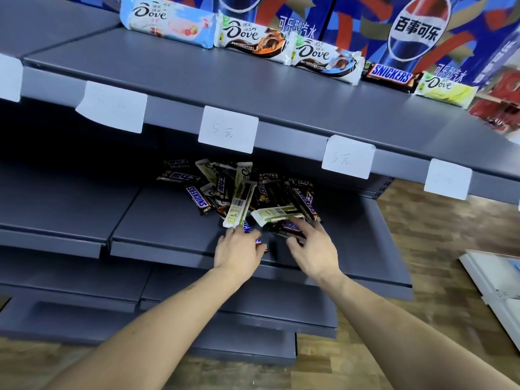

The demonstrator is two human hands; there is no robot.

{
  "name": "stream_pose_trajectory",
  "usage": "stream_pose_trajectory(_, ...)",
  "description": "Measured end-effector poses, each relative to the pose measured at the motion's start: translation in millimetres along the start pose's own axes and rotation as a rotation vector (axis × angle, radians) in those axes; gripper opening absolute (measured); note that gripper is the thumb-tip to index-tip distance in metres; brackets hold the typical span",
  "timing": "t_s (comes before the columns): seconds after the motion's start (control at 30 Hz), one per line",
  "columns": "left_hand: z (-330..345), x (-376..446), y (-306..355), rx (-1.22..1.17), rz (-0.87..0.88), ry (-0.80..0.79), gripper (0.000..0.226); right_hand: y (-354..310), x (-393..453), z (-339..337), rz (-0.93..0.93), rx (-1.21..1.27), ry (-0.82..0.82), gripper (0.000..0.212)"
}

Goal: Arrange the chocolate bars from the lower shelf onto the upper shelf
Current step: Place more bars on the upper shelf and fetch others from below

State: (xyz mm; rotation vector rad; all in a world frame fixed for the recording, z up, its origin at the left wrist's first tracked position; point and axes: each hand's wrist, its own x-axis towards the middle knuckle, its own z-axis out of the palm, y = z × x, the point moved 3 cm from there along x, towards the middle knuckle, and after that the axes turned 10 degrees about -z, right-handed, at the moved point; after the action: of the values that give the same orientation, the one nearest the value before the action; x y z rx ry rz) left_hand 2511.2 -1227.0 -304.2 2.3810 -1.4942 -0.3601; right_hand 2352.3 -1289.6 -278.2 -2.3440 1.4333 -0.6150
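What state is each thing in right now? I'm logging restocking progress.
upper shelf: five bars lined up at its back.
Snickers bar on upper shelf: lying flat, label up.
pile of bars: jumbled on the lower shelf.
left hand: gripping a Snickers bar.
right hand: fingers spread, touching the pile.
price tags: clipped to the shelf edge.

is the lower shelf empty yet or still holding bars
Not empty. A jumbled pile of chocolate bars lies on the lower shelf, with both hands reaching into it.

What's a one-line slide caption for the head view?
Both hands reach into the bar pile on the lower shelf; left hand grips a Snickers; five bars line the upper shelf.
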Motion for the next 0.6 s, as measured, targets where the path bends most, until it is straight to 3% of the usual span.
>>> stream_pose_trajectory(0.13,-0.9,6.5,-9.9,0.029,-0.038,0.002,0.065,-9.8,15.6,1.5,-0.042,0.072,0.037,0.048)
stream_pose_trajectory(0.3,-4.6,16.8,-21.0,0.092,-0.092,0.014,0.077,2.6,10.3,11.2,-0.016,-0.013,-0.086,0.046)
stream_pose_trajectory(0.47,-4.0,22.0,-20.4,0.149,-0.081,-0.028,0.093,19.0,4.7,10.4,0.028,-0.047,-0.102,0.047)
stream_pose_trajectory(0.6,-5.6,26.5,-20.6,0.074,0.010,-0.071,0.081,29.2,4.4,12.7,0.048,-0.044,-0.114,0.046)
